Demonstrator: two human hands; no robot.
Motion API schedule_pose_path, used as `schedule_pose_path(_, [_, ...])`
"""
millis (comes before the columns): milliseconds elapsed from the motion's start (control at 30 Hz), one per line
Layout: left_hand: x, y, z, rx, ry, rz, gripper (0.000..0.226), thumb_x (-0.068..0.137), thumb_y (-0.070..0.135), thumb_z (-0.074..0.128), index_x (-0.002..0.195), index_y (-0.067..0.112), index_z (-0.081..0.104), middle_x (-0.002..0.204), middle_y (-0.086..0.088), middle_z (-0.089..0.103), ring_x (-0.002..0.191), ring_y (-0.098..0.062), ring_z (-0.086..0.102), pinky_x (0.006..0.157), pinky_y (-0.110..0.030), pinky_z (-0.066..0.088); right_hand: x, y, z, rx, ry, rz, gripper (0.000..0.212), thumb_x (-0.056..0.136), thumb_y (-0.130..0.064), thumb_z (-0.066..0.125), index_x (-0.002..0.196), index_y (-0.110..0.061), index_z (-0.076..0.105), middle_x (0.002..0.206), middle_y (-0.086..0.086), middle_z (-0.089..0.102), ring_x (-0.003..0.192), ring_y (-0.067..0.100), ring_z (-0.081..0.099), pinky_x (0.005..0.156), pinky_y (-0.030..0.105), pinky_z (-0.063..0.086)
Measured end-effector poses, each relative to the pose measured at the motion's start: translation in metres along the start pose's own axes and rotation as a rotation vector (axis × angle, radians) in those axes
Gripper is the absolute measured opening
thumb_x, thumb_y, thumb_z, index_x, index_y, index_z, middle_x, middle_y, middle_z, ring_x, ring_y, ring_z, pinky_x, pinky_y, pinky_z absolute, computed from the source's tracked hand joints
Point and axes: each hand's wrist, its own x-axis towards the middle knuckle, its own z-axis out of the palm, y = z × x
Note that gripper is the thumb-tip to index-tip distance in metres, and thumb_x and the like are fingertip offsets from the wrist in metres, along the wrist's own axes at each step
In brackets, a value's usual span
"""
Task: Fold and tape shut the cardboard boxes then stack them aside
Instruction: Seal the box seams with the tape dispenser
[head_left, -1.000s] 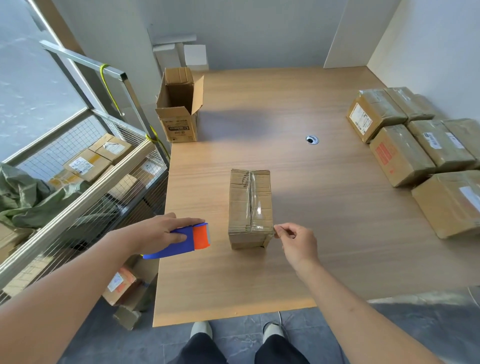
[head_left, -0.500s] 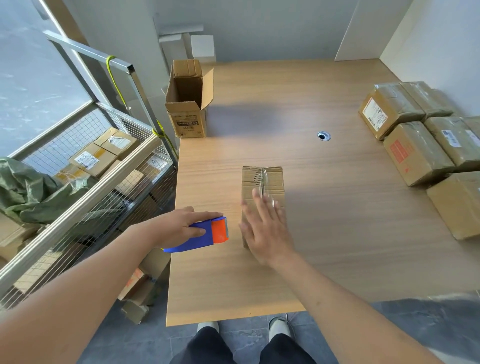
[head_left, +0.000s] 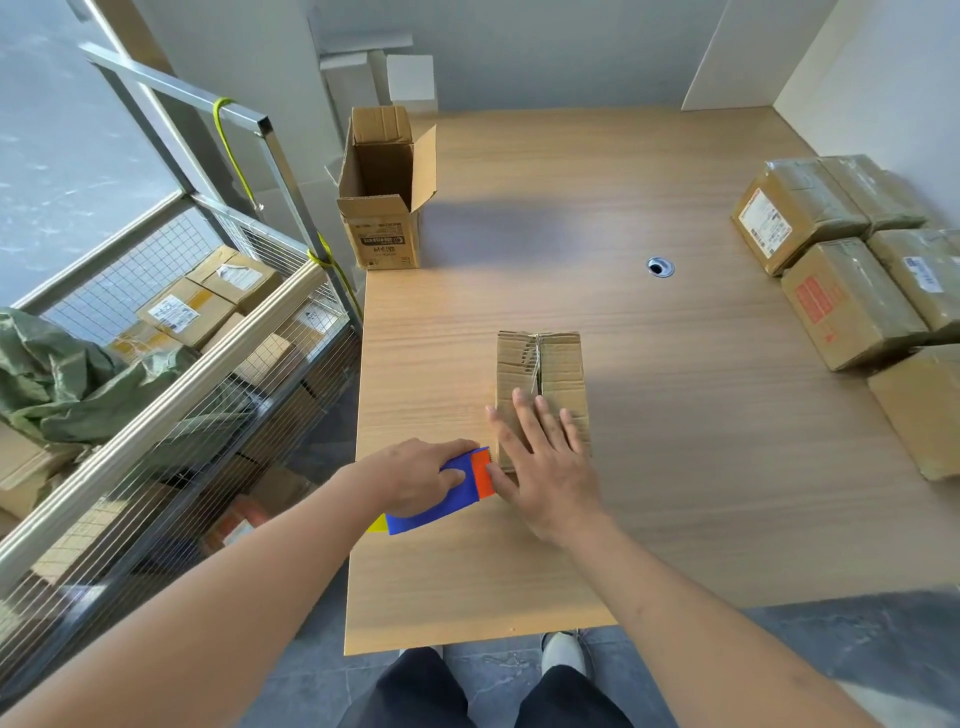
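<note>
The small cardboard box (head_left: 540, 384) lies flat on the wooden table (head_left: 675, 467), near its front left part, with the top seam running away from me and a clear tape strip along that seam. My right hand (head_left: 545, 467) rests flat on the near half of the box, fingers straight and spread, palm pressing down. My left hand (head_left: 415, 478) grips the blue and orange tape dispenser (head_left: 452, 491), which sits on the table just beside the near left corner of the box, touching or almost touching my right thumb; I cannot tell which.

I judge the step in hand to be sealing the seam. To do it well, I keep the right palm centred over the seam so both flaps stay level. I stroke from the near edge toward the far edge to remove air pockets. I carry the tape end over the box edge onto the side face, since a strip ending on the top can peel. The far end of the seam looks wrinkled, so I press there too.

An open box (head_left: 384, 208) stands upright at the far left table edge, flaps up, awaiting folding. Sealed boxes (head_left: 831, 291) sit grouped at the right edge, which I take as the stacking area. A wire cage (head_left: 182, 364) with more boxes stands left of the table.
</note>
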Motion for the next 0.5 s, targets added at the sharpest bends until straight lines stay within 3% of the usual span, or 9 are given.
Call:
schedule_pose_path(167, [0.014,-0.008,-0.001,0.107,0.005,-0.085,0.044,0.106,0.039,0.033,0.149,0.033,0.039,0.139,-0.009,0.056,0.116,-0.03,0.053,0.098,-0.044,0.044,0.0,0.0,0.001,-0.021,-0.013,-0.009,0.071,0.098,-0.061,0.034,0.163,-0.033,0.021,0.17,0.007,0.019,0.155,0.032,0.024,0.125,0.055,0.019])
schedule_pose_path(300, [0.011,-0.022,-0.004,0.058,0.04,-0.076,0.052,0.106,0.045,0.032,0.158,0.04,0.025,0.15,-0.008,0.048,0.129,-0.032,0.049,0.107,-0.047,0.041,0.005,-0.008,-0.011,0.037,-0.036,0.022,0.081,0.092,-0.051,0.042,0.164,-0.024,0.016,0.17,0.003,0.018,0.157,0.03,0.018,0.127,0.052,0.008])
schedule_pose_path(400, [0.008,-0.028,-0.013,-0.006,0.117,-0.025,0.053,0.105,0.051,0.033,0.156,0.049,0.018,0.14,-0.01,0.054,0.119,-0.032,0.055,0.102,-0.046,0.044,0.011,-0.009,-0.025,0.053,-0.091,0.024,0.092,0.093,-0.035,0.055,0.164,-0.017,0.0,0.172,-0.001,0.007,0.159,0.027,0.003,0.127,0.049,-0.007])
schedule_pose_path(500, [-0.003,-0.035,-0.024,-0.1,0.182,0.058,0.057,0.106,0.052,0.039,0.153,0.058,0.008,0.112,-0.003,0.052,0.094,-0.022,0.057,0.086,-0.042,0.046,0.013,0.004,-0.037,0.0,-0.09,0.031,0.095,0.089,-0.015,0.062,0.164,-0.017,0.004,0.171,-0.003,0.012,0.158,0.026,0.005,0.127,0.048,-0.008])
